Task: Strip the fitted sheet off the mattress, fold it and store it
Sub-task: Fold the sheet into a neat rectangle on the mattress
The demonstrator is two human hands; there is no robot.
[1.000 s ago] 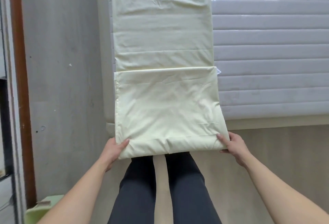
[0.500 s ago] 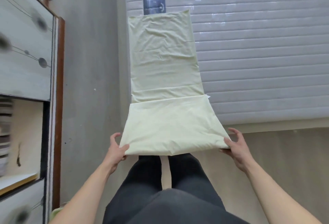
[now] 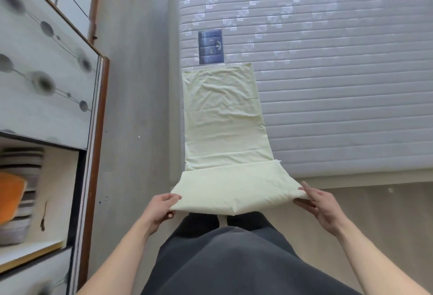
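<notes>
Cabinet [image 3: 54,88] at left, one open shelf holding stacked linens [image 3: 21,191]; one label [image 3: 210,46] on the bare mattress [image 3: 339,83]. One folded sheet [image 3: 225,130] lies along the mattress's left edge. Left hand [image 3: 161,210] and right hand [image 3: 321,205] each pinch a near corner, grip closed on cloth.

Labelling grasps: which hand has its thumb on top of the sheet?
The left hand: thumb lies over the sheet corner. The right hand holds its corner from the side.
</notes>
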